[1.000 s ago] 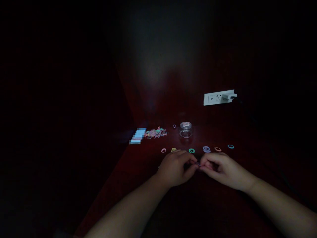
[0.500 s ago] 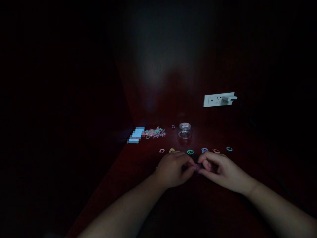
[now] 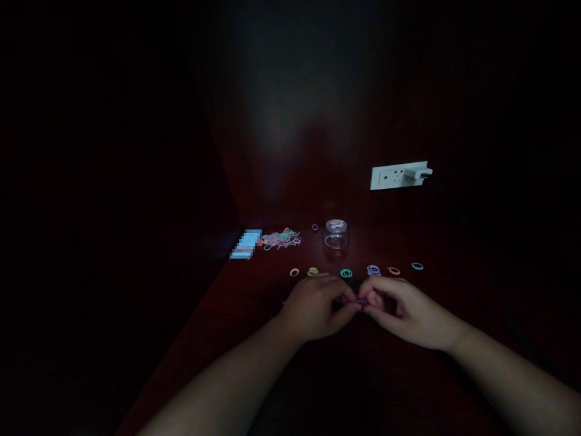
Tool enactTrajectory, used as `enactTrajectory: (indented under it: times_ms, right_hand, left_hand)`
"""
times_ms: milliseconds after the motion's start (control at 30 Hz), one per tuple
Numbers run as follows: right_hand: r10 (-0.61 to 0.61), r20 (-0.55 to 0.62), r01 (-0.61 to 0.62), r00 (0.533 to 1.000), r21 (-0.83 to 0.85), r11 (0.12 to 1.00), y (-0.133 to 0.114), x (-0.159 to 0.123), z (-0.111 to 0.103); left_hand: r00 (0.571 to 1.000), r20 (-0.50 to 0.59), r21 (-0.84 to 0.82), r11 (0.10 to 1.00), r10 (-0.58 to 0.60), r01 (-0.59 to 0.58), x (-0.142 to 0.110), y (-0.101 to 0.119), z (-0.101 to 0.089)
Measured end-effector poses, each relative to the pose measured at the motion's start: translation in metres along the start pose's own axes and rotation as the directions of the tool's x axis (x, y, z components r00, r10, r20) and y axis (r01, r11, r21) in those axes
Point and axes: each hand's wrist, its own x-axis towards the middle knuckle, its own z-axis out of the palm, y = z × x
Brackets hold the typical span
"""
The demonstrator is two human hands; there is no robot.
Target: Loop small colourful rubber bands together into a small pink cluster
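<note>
Between my two hands is a small purple hair tie (image 3: 362, 301), partly hidden by the fingertips. My left hand (image 3: 318, 306) pinches it from one side with thumb and forefinger. From the other side my right hand (image 3: 406, 312) pinches it too, the fingertips of both hands almost meeting. Just beyond the hands lies a row of hair ties: a pink one (image 3: 295, 272), yellow ones (image 3: 313, 272), green ones (image 3: 346, 274), lavender ones (image 3: 373, 270), an orange one (image 3: 394, 270) and a teal one (image 3: 417, 266).
Farther back stands a clear lidded jar (image 3: 336, 235). A mixed heap of hair ties (image 3: 281, 239) lies beside a glowing phone (image 3: 246, 244) at the left table edge. One loose hair tie (image 3: 315, 227) sits near the wall. A socket plate (image 3: 399, 175) holds a plug with a dark cable.
The fingertips have drawn closer together around the purple hair tie. The whole view has shifted slightly, with the background things a little higher and to the left.
</note>
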Motion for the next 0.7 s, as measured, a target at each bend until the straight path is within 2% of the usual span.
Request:
enactTrajectory:
  times_ms: [700]
  right_hand:
    - [-0.013, -0.017, 0.013, 1.0, -0.001, 1.0, 0.011, 0.001, 0.001]
  left_hand:
    - [0.999, 0.0, -0.017, 0.999, 0.045, -0.045, -0.001, -0.002, -0.001]
